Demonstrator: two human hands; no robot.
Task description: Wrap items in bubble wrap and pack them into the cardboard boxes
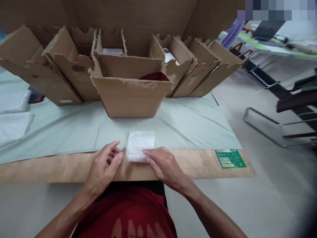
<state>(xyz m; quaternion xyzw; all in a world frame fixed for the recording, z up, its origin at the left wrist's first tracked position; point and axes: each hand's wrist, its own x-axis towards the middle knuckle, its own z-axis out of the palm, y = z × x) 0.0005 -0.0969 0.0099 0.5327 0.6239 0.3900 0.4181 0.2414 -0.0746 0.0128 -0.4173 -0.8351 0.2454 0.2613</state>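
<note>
A small flat square of clear bubble wrap (140,143) lies near the front edge of the table, partly on the green cloth and partly on bare wood. At its lower right corner is my right hand (164,165), with the index finger on top and the thumb close by at the edge. My left hand (105,165) hovers just left of the bubble wrap, apart from it. Its thumb and index finger are spread, the other fingers are curled, and nothing shows in it.
Behind the bubble wrap stands a cardboard bin (133,99) with a dark red item inside. Several more cardboard bins (76,71) fan out behind it. Bubble-wrap sheets (13,125) lie at the left. A green printed label (230,159) is on the wood at right.
</note>
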